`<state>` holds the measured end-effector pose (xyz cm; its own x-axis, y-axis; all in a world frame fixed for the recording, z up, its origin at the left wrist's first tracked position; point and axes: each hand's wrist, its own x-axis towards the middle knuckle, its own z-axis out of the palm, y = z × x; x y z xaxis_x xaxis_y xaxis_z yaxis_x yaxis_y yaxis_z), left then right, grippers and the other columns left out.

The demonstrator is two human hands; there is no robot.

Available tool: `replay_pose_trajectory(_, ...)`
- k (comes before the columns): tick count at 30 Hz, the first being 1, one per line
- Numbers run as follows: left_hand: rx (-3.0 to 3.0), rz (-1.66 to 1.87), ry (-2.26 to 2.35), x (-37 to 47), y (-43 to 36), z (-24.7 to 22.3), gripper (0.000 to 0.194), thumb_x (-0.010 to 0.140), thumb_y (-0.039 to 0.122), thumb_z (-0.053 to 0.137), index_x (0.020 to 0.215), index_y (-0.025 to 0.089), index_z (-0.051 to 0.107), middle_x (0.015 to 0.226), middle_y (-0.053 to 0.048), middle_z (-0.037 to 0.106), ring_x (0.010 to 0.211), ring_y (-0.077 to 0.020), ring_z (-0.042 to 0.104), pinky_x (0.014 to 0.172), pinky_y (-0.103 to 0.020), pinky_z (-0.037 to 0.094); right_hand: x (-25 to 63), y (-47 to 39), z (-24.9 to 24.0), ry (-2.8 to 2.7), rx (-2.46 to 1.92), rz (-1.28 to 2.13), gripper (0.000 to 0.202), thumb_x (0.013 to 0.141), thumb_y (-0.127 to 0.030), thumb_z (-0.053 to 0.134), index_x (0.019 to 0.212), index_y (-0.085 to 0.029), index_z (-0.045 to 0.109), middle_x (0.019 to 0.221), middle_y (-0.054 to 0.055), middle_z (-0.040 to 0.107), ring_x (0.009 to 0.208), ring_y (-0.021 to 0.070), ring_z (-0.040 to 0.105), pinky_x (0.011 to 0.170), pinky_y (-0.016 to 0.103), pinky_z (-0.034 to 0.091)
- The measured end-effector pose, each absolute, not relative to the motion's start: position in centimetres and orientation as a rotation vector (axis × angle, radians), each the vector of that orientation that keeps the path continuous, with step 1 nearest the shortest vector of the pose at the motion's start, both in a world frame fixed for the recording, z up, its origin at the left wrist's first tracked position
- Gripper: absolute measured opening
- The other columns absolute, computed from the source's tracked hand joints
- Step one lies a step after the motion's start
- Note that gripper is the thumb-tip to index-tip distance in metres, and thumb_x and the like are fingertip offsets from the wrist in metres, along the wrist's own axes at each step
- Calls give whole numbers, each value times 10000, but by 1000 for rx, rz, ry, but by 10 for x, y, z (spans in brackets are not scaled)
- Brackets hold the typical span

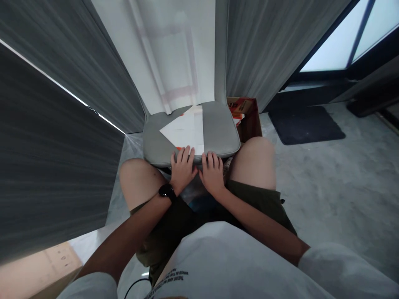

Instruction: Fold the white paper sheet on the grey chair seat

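Observation:
A folded white sheet of paper [187,128] with small orange patches at its edges lies flat on the grey chair seat [220,128]. It comes to a point on the left and has a straight right side. My left hand [183,168], below a black wristwatch, rests at the seat's front edge with fingers spread, the tips touching or very near the paper's lower edge. Beside it, my right hand [212,172] lies on the same front edge, fingers stretched out, just by the paper's lower right corner. Neither hand grips anything.
A large white board or sheet [177,54] leans against the chair's back. Right of the chair stands an open cardboard box [251,120] with orange and white items. A dark mat [307,124] lies on the floor. Grey curtains [264,45] hang behind; a cardboard piece [40,270] sits lower left.

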<state>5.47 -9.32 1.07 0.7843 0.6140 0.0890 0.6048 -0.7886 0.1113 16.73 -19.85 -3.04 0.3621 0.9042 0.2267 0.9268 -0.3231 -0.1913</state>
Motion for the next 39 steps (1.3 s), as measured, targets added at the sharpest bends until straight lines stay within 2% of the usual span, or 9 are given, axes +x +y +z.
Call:
replay_pose_trajectory(3,2904,171,977,55,-94,10,738,949,294,567,1657,169,403,1719,-183,353,1570,-388,348,1242,-657,247,166,-198,-30,-1611,-2343,-93,620,1041,-289,536,1611,-64,443,1636,280,452,1527,392,377,1240,642,277)
replay_pose_trajectory(9,2889,147,981,55,-92,10,752,928,334,608,1643,184,431,1738,-164,319,1593,-386,308,1255,-651,228,166,-198,-26,-1590,-2368,-6,639,1009,-240,564,1617,-85,443,1649,263,441,1539,380,364,1257,623,248)
replay_pose_trajectory(14,2891,179,941,53,-90,7,755,944,331,578,1661,180,398,1742,-165,309,1602,-393,291,1259,-671,204,173,-193,-19,-1549,-2386,22,605,1072,-314,451,1608,-35,442,1648,274,443,1550,362,366,1245,581,268)
replay_pose_trajectory(19,2898,213,935,52,-92,4,769,934,322,576,1663,159,391,1742,-177,299,1604,-393,290,1269,-685,171,181,-189,-18,-1651,-2308,-7,591,1088,-336,413,1628,-97,433,1680,235,421,1581,359,335,1183,584,320)
replay_pose_trajectory(24,2871,320,990,53,-94,3,748,992,389,518,1677,131,360,1736,-180,305,1600,-368,313,1288,-639,177,184,-188,-17,-1609,-2280,-48,530,1081,-293,420,1555,-80,525,1627,237,498,1508,358,435,1160,577,335)
replay_pose_trajectory(28,2892,314,957,52,-93,2,720,992,370,530,1659,136,397,1732,-167,317,1599,-362,316,1290,-640,178,187,-189,-15,-1652,-2301,-49,507,1071,-240,427,1542,-88,539,1621,227,510,1499,341,460,1144,546,370)
replay_pose_trajectory(34,2834,375,944,48,-88,-2,689,930,198,551,1615,181,472,1697,-135,407,1560,-334,395,1256,-629,287,203,-201,-22,-1611,-2078,-155,436,1042,-182,437,1410,-113,660,1449,212,663,1331,313,622,1042,483,519)
replay_pose_trajectory(39,2682,544,879,42,-76,-8,739,907,116,507,1637,171,412,1619,-158,521,1501,-295,487,1244,-582,355,237,-212,-24,-1472,-1850,-67,384,1066,-274,437,1311,-194,722,1314,151,726,1194,253,717,994,402,619)
